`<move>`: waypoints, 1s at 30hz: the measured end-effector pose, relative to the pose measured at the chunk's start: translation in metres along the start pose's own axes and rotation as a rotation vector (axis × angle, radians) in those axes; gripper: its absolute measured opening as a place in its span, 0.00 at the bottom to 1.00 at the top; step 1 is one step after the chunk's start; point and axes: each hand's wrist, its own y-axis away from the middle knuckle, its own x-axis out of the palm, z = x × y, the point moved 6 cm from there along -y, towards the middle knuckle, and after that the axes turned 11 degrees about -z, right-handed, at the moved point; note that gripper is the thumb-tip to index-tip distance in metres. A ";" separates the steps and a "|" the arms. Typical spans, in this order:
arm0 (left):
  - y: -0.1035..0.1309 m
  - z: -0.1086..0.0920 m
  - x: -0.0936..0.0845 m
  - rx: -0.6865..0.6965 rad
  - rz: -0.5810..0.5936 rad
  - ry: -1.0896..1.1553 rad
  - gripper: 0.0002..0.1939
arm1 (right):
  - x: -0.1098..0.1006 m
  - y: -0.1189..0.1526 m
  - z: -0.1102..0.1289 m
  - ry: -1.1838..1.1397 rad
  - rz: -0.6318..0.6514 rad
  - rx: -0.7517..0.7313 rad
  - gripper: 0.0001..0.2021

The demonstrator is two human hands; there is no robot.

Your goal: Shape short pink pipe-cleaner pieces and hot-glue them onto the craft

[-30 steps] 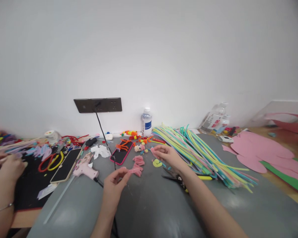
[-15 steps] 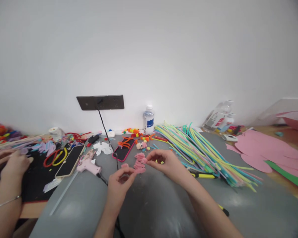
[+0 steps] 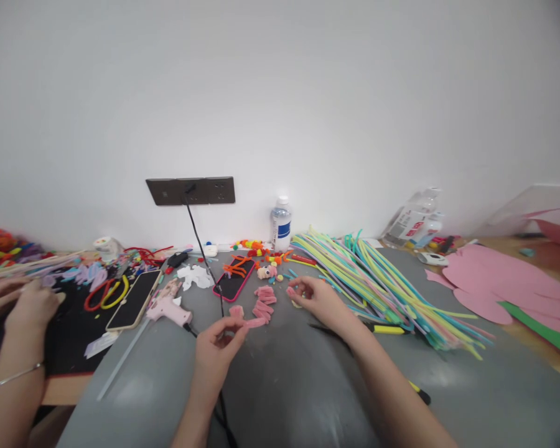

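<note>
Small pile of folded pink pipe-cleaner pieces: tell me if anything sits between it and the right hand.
Nothing visible does. The right hand lies just right of the small pile of folded pink pipe-cleaner pieces, with only bare grey tabletop between.

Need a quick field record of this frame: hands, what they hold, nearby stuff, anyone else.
left hand: pinches a pink pipe-cleaner piece just above the grey table
right hand: fingertips hold a small pink piece
between hands: pile of pink pieces
near left hand: pink glue gun and its black cord
near right hand: bundle of pastel pipe cleaners
behind: phone in pink case, water bottle
other person: two hands at far left, over a black mat
</note>
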 end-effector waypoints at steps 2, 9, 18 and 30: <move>0.000 0.002 -0.006 -0.018 -0.019 -0.005 0.11 | 0.009 -0.002 -0.013 0.089 0.008 -0.020 0.09; 0.001 0.003 -0.021 -0.030 -0.041 -0.060 0.13 | 0.032 -0.004 -0.001 0.194 -0.027 -0.219 0.06; 0.003 0.012 -0.022 -0.045 -0.043 -0.055 0.12 | 0.047 -0.008 0.010 0.165 0.035 -0.286 0.07; 0.002 0.011 -0.010 -0.018 0.009 -0.032 0.11 | 0.008 -0.008 -0.005 -0.251 0.093 -0.036 0.18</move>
